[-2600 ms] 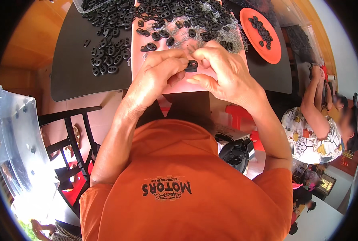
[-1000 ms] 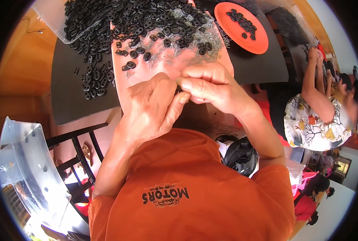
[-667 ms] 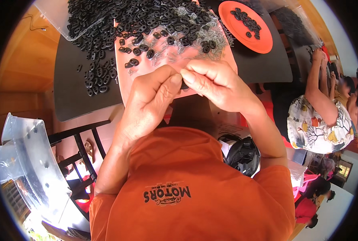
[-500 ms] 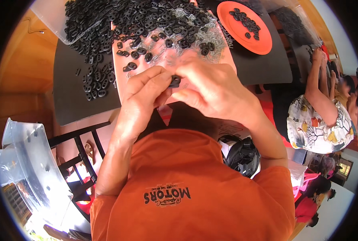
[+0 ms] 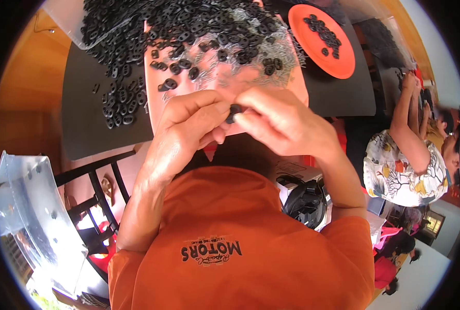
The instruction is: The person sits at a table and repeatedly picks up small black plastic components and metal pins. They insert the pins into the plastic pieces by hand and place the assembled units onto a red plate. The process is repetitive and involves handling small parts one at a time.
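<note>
A small black cord lock (image 5: 233,113) is pinched between my two hands, just past the near edge of a pale pink board (image 5: 224,82). My left hand (image 5: 191,121) grips its left side between thumb and fingers. On its right side, the thumb and forefinger of my right hand (image 5: 286,121) close against it; whether they also hold a tiny part cannot be seen. Beyond my hands, a heap of black two-holed cord locks (image 5: 188,26) covers the far part of the board. Small clear or silvery springs (image 5: 286,62) lie scattered among them.
An orange plate (image 5: 338,67) with several black pieces is at the far right on the dark table (image 5: 338,95). More cord locks (image 5: 121,103) lie on the left. A clear bin (image 5: 44,201) stands at left beside a black chair (image 5: 93,186). Another person (image 5: 403,150) works at right.
My right thumb and forefinger have come down and closed onto the right side of the cord lock. The lock has moved slightly right and nearer, and my left hand still grips it.
</note>
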Available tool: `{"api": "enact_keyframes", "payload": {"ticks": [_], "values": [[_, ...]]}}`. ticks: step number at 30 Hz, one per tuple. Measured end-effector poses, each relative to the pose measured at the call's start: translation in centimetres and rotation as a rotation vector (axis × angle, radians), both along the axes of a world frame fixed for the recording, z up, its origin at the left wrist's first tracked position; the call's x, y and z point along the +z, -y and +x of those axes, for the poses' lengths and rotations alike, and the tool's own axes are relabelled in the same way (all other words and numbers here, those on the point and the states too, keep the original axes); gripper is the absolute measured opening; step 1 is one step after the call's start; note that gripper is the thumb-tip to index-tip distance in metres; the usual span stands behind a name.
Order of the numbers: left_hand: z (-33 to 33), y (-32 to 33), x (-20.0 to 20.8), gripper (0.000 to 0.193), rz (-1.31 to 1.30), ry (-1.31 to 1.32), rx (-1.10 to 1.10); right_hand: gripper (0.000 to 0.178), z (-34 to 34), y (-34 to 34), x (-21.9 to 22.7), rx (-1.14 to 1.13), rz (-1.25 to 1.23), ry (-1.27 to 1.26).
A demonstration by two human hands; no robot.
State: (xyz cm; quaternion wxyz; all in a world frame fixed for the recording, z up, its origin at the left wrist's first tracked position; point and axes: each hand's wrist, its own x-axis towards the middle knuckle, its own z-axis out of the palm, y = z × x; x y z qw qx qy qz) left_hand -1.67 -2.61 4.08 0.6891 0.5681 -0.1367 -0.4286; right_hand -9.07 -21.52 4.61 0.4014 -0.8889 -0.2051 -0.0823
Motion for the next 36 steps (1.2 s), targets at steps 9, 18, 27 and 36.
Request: {"api": "enact_keyframes", "payload": {"ticks": [9,18,27,36], "values": [[0.4,-0.5,-0.5,0.021,-0.055,0.007,-0.015,0.040,-0.1,-0.7,1.2,-0.074,-0.051,0.143],[-0.5,-0.6,0.0,0.023,-0.007,0.014,-0.054,0.030,-0.3,-1.2,0.4,-0.035,-0.128,0.274],[-0.6,-0.2,-0.5,0.028,-0.128,0.445,-0.038,0.019,-1.2,-0.8,1.1,-0.026,-0.018,-0.099],[0.0,-0.6,-1.9,0.026,-0.020,0.661,-0.054,0.020,-0.6,5.4,2.3,-0.562,0.326,-0.193]]}}
